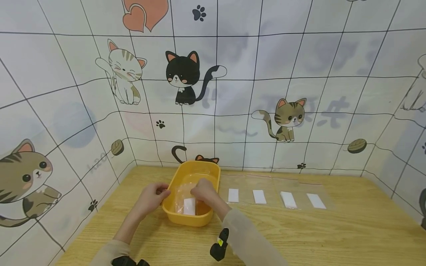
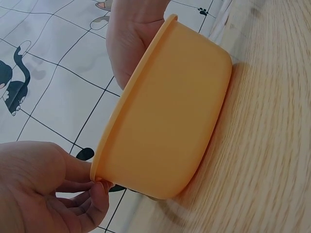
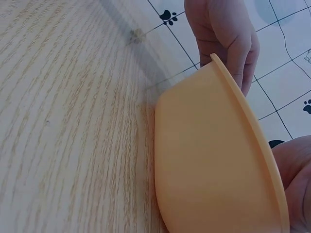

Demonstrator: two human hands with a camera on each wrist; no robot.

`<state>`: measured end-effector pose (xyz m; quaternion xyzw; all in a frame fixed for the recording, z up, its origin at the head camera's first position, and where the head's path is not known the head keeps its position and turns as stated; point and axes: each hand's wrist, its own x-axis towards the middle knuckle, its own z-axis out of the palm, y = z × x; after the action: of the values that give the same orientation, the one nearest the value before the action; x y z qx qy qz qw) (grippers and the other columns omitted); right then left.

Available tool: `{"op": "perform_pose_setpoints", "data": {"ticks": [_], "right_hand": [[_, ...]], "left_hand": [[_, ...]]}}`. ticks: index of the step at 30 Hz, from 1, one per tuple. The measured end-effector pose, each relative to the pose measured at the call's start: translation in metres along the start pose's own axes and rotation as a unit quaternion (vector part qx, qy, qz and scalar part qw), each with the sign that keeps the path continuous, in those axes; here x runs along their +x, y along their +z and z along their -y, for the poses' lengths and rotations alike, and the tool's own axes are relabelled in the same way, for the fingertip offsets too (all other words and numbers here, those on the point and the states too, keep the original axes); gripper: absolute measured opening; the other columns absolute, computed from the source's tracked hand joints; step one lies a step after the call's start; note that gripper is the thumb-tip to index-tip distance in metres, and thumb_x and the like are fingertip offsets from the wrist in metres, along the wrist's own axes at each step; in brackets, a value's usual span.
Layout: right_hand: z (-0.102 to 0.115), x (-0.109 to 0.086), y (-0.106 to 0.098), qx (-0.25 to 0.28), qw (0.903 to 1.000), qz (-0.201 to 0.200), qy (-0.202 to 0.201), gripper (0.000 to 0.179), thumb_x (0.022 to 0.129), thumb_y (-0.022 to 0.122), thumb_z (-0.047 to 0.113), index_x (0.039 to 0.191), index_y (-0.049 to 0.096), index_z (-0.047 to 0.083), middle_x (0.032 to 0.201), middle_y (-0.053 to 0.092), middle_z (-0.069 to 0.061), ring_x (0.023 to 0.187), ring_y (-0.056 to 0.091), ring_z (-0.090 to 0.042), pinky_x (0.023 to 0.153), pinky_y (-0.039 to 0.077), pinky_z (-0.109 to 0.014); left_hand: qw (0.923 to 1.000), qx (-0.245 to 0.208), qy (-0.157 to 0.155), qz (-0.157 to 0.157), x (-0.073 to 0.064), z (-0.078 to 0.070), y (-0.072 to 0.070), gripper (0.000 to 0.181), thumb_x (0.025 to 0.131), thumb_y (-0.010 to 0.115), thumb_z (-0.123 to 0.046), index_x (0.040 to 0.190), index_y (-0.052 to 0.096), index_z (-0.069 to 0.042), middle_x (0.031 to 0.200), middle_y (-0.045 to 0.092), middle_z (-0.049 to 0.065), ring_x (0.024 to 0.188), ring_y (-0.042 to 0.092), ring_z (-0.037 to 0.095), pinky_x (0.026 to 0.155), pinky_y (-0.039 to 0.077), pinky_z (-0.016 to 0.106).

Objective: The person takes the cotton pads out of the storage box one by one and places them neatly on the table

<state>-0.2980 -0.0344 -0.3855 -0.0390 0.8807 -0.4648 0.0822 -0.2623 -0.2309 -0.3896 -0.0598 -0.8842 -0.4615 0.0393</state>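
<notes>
A yellow plastic basin (image 1: 188, 220) stands on the wooden table. My left hand (image 1: 151, 197) holds its left rim, thumb on top and fingers below, as the left wrist view also shows with the hand (image 2: 53, 187) at the rim. Inside the basin lies a clear plastic bag (image 1: 181, 192) with a white rectangular piece (image 1: 189, 206) in it. My right hand (image 1: 205, 191) reaches over the right rim, its curled fingers pinching the bag. In the right wrist view the basin wall (image 3: 209, 145) hides the fingertips of that hand (image 3: 296, 170).
Right of the basin, several clear bags lie in a row on the table (image 1: 283, 236), each with a white piece (image 1: 288, 200) inside. A cloth printed with cats (image 1: 233, 92) hangs behind and at both sides of the table.
</notes>
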Motion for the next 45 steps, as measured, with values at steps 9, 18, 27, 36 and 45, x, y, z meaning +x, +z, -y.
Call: {"op": "perform_pose_setpoints", "data": {"ticks": [9,18,27,36,45], "right_hand": [[-0.006,-0.001,-0.001,-0.011,0.9962,-0.026,-0.083,0.038,0.090,0.063,0.004,0.057,0.047,0.012,0.054,0.041,0.006,0.047,0.036,-0.008,0.044,0.028,-0.019],[-0.008,-0.002,-0.004,0.015,0.9923,-0.047,-0.113,0.009,0.094,0.065,0.010,0.088,0.066,0.004,0.077,0.064,-0.001,0.065,0.054,-0.012,0.055,0.044,-0.022],[-0.013,-0.004,-0.005,0.119,0.9815,-0.033,-0.147,0.011,0.097,0.062,0.010,0.097,0.065,-0.001,0.081,0.069,-0.010,0.064,0.062,-0.014,0.057,0.055,-0.026],[-0.012,-0.009,-0.012,0.174,0.9686,-0.050,-0.171,0.019,0.101,0.063,0.016,0.105,0.066,-0.002,0.085,0.068,-0.009,0.067,0.061,-0.015,0.063,0.058,-0.030],[-0.014,-0.016,-0.016,0.190,0.9592,-0.076,-0.195,0.017,0.100,0.065,0.015,0.102,0.068,-0.002,0.084,0.069,-0.008,0.066,0.061,-0.013,0.063,0.058,-0.025]], "left_hand": [[1.0000,0.002,-0.002,0.001,-0.001,-0.004,0.002,0.028,0.100,0.061,-0.005,0.122,0.062,0.013,0.100,0.066,0.013,0.088,0.064,0.026,0.068,0.056,0.031],[1.0000,-0.005,0.002,-0.001,0.000,-0.002,0.003,0.028,0.099,0.061,-0.004,0.121,0.062,0.013,0.099,0.066,0.012,0.087,0.064,0.025,0.067,0.057,0.031],[1.0000,-0.006,0.001,0.002,0.000,-0.004,0.003,0.027,0.099,0.062,-0.005,0.120,0.063,0.013,0.098,0.066,0.012,0.085,0.063,0.023,0.067,0.056,0.031],[1.0000,-0.007,-0.004,0.003,0.001,-0.001,0.003,0.028,0.099,0.062,-0.006,0.121,0.063,0.012,0.102,0.066,0.014,0.088,0.064,0.022,0.070,0.059,0.033],[1.0000,-0.001,-0.004,-0.001,0.000,-0.002,0.002,0.028,0.099,0.062,-0.005,0.120,0.063,0.013,0.102,0.066,0.014,0.086,0.063,0.021,0.069,0.058,0.033]]}}
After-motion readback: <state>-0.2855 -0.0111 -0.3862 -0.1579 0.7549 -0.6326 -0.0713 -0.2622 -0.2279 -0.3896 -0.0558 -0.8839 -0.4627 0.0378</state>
